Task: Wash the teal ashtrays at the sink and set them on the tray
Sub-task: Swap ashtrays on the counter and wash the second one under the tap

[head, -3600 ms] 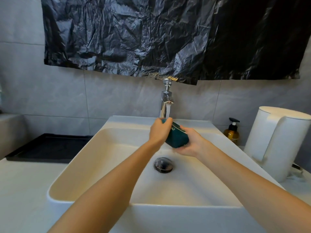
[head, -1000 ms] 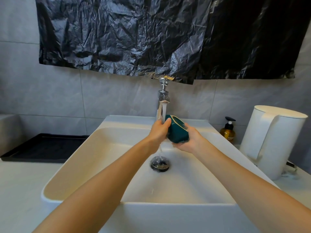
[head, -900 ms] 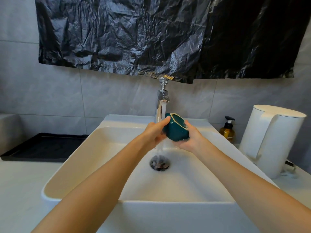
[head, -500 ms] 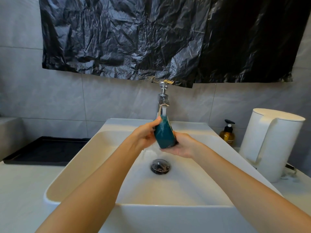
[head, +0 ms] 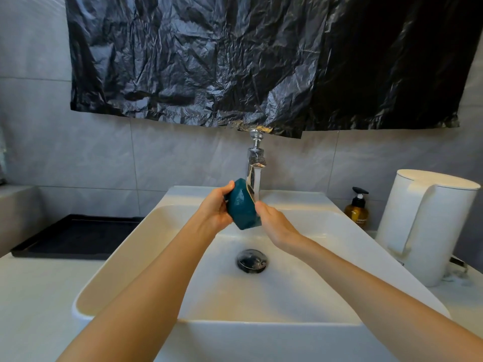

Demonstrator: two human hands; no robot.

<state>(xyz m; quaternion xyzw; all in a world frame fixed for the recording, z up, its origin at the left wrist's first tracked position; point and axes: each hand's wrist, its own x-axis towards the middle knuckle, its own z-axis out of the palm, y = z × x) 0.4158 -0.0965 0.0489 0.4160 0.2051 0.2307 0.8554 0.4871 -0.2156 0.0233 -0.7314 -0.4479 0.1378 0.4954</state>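
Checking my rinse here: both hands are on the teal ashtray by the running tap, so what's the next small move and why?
Probably nudge the teal ashtray a little right, into the water stream. It stands on edge between the left hand and right hand, open side toward the stream, which seems to fall just past its rim into the sink.

You can read just one text: pale letters "SHAMP…" on the amber pump bottle (head: 356, 211), right of the sink (head: 261, 333); the smaller print is illegible.
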